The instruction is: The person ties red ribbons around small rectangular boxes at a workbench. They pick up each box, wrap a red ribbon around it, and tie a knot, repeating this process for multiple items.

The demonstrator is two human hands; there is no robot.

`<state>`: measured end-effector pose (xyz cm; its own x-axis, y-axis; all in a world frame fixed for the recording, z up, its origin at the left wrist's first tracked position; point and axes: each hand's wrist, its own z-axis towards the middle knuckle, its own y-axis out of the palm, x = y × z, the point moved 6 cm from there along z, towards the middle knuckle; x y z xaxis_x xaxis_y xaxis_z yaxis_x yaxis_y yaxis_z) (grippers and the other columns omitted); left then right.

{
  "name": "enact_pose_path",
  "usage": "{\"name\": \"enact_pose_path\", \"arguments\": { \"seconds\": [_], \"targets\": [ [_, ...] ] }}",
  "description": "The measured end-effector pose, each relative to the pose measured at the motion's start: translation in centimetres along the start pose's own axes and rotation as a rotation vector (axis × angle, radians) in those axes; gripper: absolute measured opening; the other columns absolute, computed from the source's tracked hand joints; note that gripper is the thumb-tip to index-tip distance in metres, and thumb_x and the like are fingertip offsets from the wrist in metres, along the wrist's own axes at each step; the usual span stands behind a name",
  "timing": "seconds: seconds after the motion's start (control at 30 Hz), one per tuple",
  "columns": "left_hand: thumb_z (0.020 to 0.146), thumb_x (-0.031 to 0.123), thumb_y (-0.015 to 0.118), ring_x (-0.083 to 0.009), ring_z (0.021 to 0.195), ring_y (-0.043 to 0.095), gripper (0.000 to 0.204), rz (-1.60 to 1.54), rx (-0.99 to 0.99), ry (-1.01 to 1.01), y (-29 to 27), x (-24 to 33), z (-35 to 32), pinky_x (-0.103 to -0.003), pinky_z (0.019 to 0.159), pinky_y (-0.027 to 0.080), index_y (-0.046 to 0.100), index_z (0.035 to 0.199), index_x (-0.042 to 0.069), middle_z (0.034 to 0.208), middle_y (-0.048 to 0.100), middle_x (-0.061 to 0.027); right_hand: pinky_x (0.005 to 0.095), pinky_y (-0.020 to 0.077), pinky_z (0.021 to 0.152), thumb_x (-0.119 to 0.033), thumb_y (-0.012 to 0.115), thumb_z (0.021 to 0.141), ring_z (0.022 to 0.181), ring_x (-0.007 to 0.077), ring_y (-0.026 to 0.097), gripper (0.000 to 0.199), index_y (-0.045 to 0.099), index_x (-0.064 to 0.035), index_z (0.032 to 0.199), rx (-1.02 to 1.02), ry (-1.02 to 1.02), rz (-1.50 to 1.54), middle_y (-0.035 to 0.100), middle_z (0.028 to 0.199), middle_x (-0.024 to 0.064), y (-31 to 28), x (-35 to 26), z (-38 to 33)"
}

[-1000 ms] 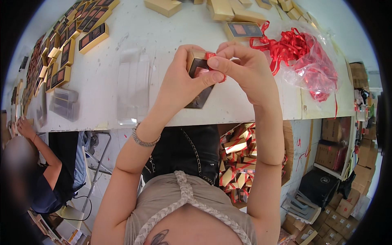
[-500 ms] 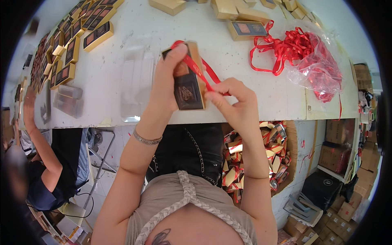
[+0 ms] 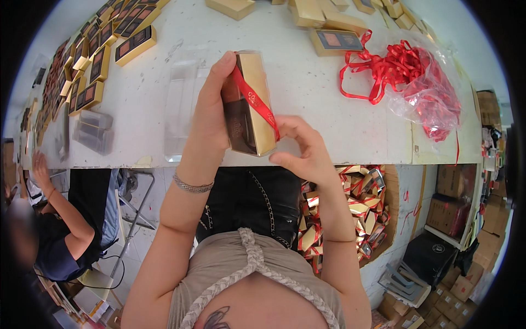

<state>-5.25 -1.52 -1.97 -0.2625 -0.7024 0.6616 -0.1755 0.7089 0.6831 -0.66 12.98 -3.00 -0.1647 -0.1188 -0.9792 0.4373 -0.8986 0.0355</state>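
Note:
My left hand [image 3: 211, 112] grips a gold and dark brown box [image 3: 249, 104] in a clear sleeve, held above the near edge of the white table [image 3: 307, 88]. A red ribbon [image 3: 253, 98] runs diagonally across the box's gold side. My right hand [image 3: 304, 148] pinches the ribbon's lower end at the box's bottom right corner. The left thumb presses the ribbon's upper end against the top of the box.
A clear bag of red ribbons [image 3: 408, 77] lies at the right. Rows of gold and brown boxes [image 3: 98, 60] fill the left side, more gold boxes [image 3: 323, 16] at the far edge. Clear sleeves [image 3: 93, 131] lie near left. A carton of finished boxes [image 3: 350, 214] stands below. Another person [image 3: 49, 219] works at left.
The box has turned from its dark face to its gold side and risen. The ribbon now lies taut across it, with my right hand lower at the bottom corner.

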Motion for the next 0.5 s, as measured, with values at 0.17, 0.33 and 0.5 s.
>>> {"name": "enact_pose_path", "arguments": {
  "seconds": [0.17, 0.33, 0.5],
  "targets": [
    [0.088, 0.047, 0.053, -0.0167, 0.076, 0.062, 0.042, -0.033, 0.053, 0.013, 0.2, 0.9, -0.2, -0.033, 0.069, 0.053, 0.059, 0.101, 0.007, 0.085, 0.064, -0.0085, 0.0289, 0.0484, 0.08, 0.002, 0.067, 0.078, 0.09, 0.0154, 0.061, 0.035, 0.052, -0.0006, 0.11, 0.112, -0.082, 0.228, 0.061, 0.1, 0.007, 1.4, 1.9, -0.3],
    [0.084, 0.034, 0.062, -0.0203, 0.088, 0.063, 0.043, 0.174, -0.116, 0.143, 2.0, 1.4, -0.6, -0.034, 0.074, 0.055, 0.053, 0.113, 0.003, 0.1, 0.061, -0.0133, 0.0296, 0.0534, 0.073, 0.004, 0.059, 0.082, 0.092, 0.0221, 0.064, 0.029, 0.047, 0.0008, 0.108, 0.162, 0.004, 0.562, 0.062, 0.098, 0.012, 1.9, 2.3, 0.7],
    [0.078, 0.02, 0.067, -0.0249, 0.096, 0.062, 0.05, 0.102, -0.265, 0.136, 3.2, 2.4, 0.0, -0.037, 0.078, 0.055, 0.047, 0.119, -0.001, 0.108, 0.057, -0.0172, 0.0293, 0.0515, 0.074, 0.0, 0.058, 0.086, 0.092, 0.0214, 0.062, 0.015, 0.054, 0.0003, 0.101, 0.071, 0.073, 0.828, 0.062, 0.097, 0.0113, 1.7, 2.6, 0.8]
  ]
}}
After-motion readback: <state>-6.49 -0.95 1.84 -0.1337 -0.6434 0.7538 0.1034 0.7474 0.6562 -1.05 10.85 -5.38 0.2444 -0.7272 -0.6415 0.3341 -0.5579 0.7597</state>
